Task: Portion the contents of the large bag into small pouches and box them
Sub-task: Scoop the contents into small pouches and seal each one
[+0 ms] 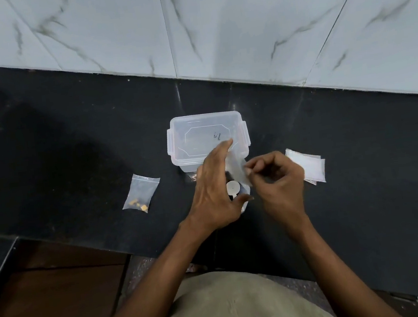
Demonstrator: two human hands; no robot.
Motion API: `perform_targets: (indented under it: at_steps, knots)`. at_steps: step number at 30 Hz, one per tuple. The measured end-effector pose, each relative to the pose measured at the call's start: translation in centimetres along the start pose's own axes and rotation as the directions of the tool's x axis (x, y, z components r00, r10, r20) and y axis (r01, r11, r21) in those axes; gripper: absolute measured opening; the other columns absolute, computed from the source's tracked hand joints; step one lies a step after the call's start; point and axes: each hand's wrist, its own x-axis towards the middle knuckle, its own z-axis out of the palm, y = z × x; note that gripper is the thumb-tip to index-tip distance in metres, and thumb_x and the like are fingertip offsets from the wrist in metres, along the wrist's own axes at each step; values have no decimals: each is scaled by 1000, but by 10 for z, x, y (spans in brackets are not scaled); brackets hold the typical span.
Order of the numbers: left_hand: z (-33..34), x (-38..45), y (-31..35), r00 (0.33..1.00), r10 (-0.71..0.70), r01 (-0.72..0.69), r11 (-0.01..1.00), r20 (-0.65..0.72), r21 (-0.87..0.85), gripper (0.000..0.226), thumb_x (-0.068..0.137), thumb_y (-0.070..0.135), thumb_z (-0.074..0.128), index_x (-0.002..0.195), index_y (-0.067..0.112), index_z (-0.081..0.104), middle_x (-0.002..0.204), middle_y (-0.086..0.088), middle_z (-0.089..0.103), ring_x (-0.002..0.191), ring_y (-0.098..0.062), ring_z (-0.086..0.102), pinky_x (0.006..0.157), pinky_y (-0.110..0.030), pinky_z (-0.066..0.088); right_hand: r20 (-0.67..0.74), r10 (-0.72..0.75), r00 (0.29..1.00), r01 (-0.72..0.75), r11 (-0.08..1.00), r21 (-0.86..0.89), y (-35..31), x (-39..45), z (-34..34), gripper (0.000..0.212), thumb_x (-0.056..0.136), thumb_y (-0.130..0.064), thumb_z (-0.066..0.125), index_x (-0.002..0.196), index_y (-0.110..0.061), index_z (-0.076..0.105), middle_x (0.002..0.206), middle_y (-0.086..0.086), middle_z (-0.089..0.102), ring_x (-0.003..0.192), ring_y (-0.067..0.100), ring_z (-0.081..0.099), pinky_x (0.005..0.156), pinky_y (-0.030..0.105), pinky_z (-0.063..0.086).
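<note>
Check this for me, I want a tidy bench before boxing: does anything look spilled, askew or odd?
Nothing looks spilled. The clear plastic box sits square and shows no pouches inside, while one filled clear zip pouch with yellow pieces lies off to its left on the black counter, not yet boxed.

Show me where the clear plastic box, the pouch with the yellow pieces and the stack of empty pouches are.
clear plastic box [175, 146]: head view, on its left wall.
pouch with yellow pieces [141, 192]: head view, on its middle.
stack of empty pouches [309, 166]: head view, on the top pouch.
</note>
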Motion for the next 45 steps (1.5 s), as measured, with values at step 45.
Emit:
perform_targets:
  at_steps: [45]
  knots:
    - [-20, -38, -29, 829, -528, 555, 820, -185, 143, 19, 83, 29, 71, 90, 18, 57, 88, 4, 65, 81, -20, 62, 69, -37, 49, 190, 365, 912, -88, 625, -776, 25, -34, 8, 22, 85, -42, 72, 94, -23, 67, 94, -5, 60, 81, 15, 60, 70, 30, 43]
